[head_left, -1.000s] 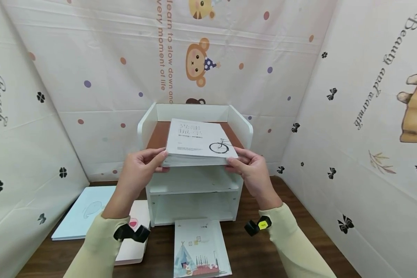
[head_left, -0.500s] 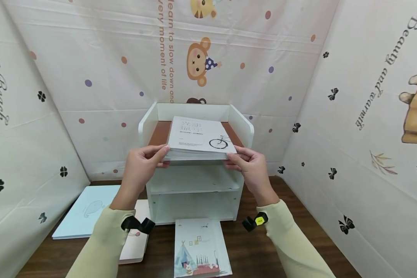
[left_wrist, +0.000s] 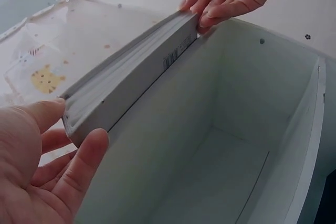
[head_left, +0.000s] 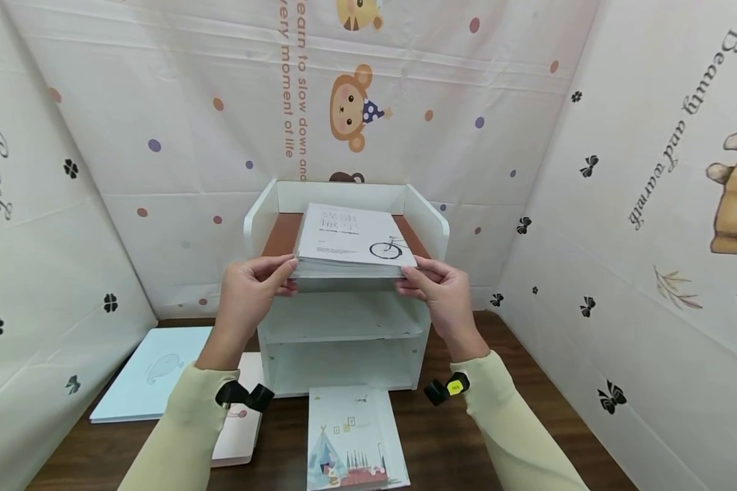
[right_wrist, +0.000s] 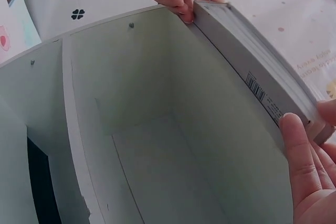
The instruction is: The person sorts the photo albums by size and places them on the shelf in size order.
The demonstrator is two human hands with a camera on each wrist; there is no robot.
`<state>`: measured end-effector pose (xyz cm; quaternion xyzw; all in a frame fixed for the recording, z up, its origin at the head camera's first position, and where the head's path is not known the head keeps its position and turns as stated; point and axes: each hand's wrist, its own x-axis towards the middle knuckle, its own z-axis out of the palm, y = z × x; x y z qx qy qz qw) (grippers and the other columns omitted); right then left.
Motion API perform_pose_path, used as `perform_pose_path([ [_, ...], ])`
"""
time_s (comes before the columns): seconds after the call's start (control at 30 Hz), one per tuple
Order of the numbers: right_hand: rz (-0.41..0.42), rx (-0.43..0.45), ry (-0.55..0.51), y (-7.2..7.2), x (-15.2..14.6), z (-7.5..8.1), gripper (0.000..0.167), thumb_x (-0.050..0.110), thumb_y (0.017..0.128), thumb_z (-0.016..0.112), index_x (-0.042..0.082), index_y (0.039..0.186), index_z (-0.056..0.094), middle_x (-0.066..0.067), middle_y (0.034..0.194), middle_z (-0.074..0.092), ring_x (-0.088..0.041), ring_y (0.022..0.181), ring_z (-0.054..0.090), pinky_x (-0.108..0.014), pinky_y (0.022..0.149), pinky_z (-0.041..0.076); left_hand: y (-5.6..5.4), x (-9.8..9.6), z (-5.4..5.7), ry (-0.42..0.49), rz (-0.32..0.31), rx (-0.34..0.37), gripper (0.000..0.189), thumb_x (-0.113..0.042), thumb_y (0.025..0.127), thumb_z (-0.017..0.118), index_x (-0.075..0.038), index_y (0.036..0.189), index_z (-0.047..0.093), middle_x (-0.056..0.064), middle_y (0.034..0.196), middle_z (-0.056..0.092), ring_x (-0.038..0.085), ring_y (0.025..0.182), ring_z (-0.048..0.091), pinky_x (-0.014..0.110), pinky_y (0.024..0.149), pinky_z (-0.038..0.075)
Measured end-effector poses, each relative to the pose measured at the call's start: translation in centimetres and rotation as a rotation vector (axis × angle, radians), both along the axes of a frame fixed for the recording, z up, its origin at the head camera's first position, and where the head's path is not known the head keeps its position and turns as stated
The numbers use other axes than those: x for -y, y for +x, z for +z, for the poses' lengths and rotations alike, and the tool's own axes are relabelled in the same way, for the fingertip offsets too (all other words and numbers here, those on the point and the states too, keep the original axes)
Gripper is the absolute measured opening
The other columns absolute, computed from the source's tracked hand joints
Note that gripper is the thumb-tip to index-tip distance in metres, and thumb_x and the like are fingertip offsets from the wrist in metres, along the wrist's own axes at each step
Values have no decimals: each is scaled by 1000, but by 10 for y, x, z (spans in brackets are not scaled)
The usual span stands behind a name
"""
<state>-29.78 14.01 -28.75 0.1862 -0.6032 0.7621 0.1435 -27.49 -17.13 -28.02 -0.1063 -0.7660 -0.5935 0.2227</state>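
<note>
A thick white book with a bicycle wheel drawn on its cover lies over the brown top of a small white shelf unit. My left hand pinches its near left corner, thumb above and fingers below. At the near right corner my right hand holds it the same way. In the left wrist view the book's barcoded underside shows, tilted close along the shelf's front top edge. The right wrist view shows the page edges between the two covers.
Raised white sides border the shelf top, and two compartments face me below. A book with a tent picture lies in front on the dark wooden table. To the left lie a light blue book and a white one.
Both hands have moved the bicycle book a little farther back over the shelf top, mostly in the first half second. The other books have stayed in place.
</note>
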Motion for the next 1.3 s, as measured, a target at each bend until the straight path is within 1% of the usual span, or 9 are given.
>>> perform_pose_path([
  [0.17,-13,0,10,2,-1,-1,46,3,89,79,-12,129,62,-5,88,79,-19,71,78,-37,74,65,1,3,-1,-17,-29,5,43,-38,93,76,-10,125,75,14,112,74,14,76,76,23,76,62],
  [0.43,-78,-35,100,5,3,-4,50,0,83,83,-5,129,64,0,88,77,-14,74,77,-35,76,65,-2,13,-5,28,-147,6,38,-22,93,77,-4,126,72,13,108,76,14,79,76,25,80,63],
  [0.57,-90,-43,137,4,5,-5,49,2,83,84,-3,128,64,-1,91,77,-13,78,77,-34,76,65,-3,17,-7,30,-173,32,40,-18,93,77,-3,129,70,11,110,77,15,82,77,22,83,62],
  [0.73,-92,-42,152,3,5,-7,49,4,83,84,-2,128,65,-2,94,77,-14,79,77,-34,77,64,-2,18,-9,40,-191,40,40,-14,93,77,-2,131,69,11,112,77,22,88,78,20,85,60],
  [0.87,-102,-37,143,1,4,-7,49,3,84,84,-2,128,65,-1,92,77,-13,78,77,-33,78,64,-2,16,-9,60,-178,36,41,-16,92,78,-1,129,70,8,110,78,20,86,78,20,84,61],
  [1.0,-120,-24,125,-2,5,-8,45,3,84,83,-4,126,66,0,91,77,-14,76,77,-33,77,64,-2,10,-8,81,-131,33,39,-17,90,80,0,125,72,1,100,79,18,81,78,21,81,61],
  [1.1,-130,-15,101,-4,7,-8,39,2,84,83,-6,119,68,-2,89,77,-16,75,77,-34,76,64,-3,6,-6,96,-95,40,37,-17,90,81,0,121,73,9,99,79,16,78,78,22,80,62],
  [1.2,-143,4,85,-6,9,-6,34,3,83,84,-8,112,70,-4,87,78,-17,74,77,-35,75,65,-3,4,-4,95,-63,56,37,-18,90,81,0,121,73,18,104,78,14,76,78,20,80,61],
  [1.3,-159,32,90,-7,11,-3,33,5,83,85,-7,110,71,-6,86,78,-17,73,77,-34,75,65,-3,2,-1,92,-31,78,35,-19,90,80,-1,120,74,19,107,77,15,78,78,18,81,60],
])
